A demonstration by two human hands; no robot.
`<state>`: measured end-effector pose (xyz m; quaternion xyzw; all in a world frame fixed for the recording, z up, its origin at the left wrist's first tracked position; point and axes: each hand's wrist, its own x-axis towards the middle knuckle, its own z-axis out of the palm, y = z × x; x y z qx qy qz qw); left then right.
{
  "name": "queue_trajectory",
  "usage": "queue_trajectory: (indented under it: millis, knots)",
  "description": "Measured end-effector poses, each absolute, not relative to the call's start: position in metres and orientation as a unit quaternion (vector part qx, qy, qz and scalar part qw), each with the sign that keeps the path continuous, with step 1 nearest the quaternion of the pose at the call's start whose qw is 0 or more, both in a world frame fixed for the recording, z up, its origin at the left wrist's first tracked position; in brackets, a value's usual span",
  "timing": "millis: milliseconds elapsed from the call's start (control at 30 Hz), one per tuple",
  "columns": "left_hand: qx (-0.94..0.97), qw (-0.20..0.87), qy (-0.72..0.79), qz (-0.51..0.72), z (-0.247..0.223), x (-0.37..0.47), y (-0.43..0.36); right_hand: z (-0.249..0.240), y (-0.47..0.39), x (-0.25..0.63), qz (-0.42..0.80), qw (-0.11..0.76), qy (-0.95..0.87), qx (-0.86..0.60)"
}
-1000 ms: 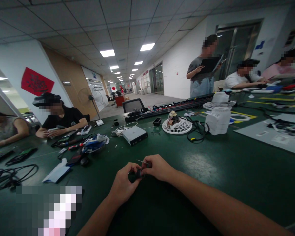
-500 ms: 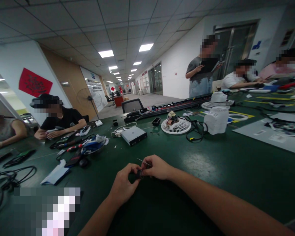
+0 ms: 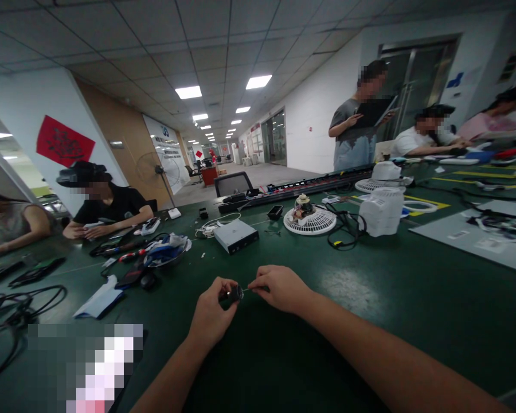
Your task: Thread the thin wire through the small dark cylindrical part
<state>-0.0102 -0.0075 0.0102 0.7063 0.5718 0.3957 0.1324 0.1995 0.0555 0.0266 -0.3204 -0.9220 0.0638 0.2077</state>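
Observation:
Between the thumb and fingers of my left hand [image 3: 210, 312] is a small black cylinder [image 3: 236, 293]. Its round end faces right, with a lighter rim. My right hand [image 3: 281, 289] pinches a thin metal rod [image 3: 246, 289], which points left at that round end. Whether the tip is inside the cylinder or only against it, I cannot tell. Both hands are just above the green table [image 3: 284, 355], a short gap apart. Most of the rod is covered by my right fingers.
Ahead lie a silver box-shaped drive [image 3: 235, 236], a small black tray [image 3: 275, 212], a white fan grille with its motor [image 3: 310, 222] and a white plastic housing [image 3: 382, 212]. Cables [image 3: 21, 310] and folded light-blue paper [image 3: 98, 298] lie left. Other people sit or stand around the table.
My hands have moved apart a little. The rod, earlier slanting up and left above my fingers, now points at the cylinder's end. The cylinder's round end has turned into view.

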Motion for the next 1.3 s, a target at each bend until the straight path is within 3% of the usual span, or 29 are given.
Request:
queue_trajectory:
  millis: [433,800,933,1100,1300]
  knots:
    - [0.714,0.134,0.577,0.372,0.0094,-0.0106,-0.0068,0.0301,0.0512,0.198,0.072,0.176,-0.92,-0.343]
    - [0.718,0.156,0.577,0.357,0.0119,-0.0091,-0.0088,0.0258,0.0554,0.1988,0.128,0.189,-0.919,-0.321]
    - [0.72,0.172,0.566,0.363,0.0105,-0.0088,-0.0083,0.0254,0.0541,0.1973,0.096,0.206,-0.905,-0.36]
    - [0.724,0.179,0.552,0.373,0.0092,-0.0069,-0.009,0.0247,0.0533,0.1962,0.147,0.194,-0.914,-0.326]
    - [0.716,0.17,0.569,0.366,0.0093,-0.0062,-0.0081,0.0244,0.05,0.1918,0.102,0.179,-0.897,-0.391]
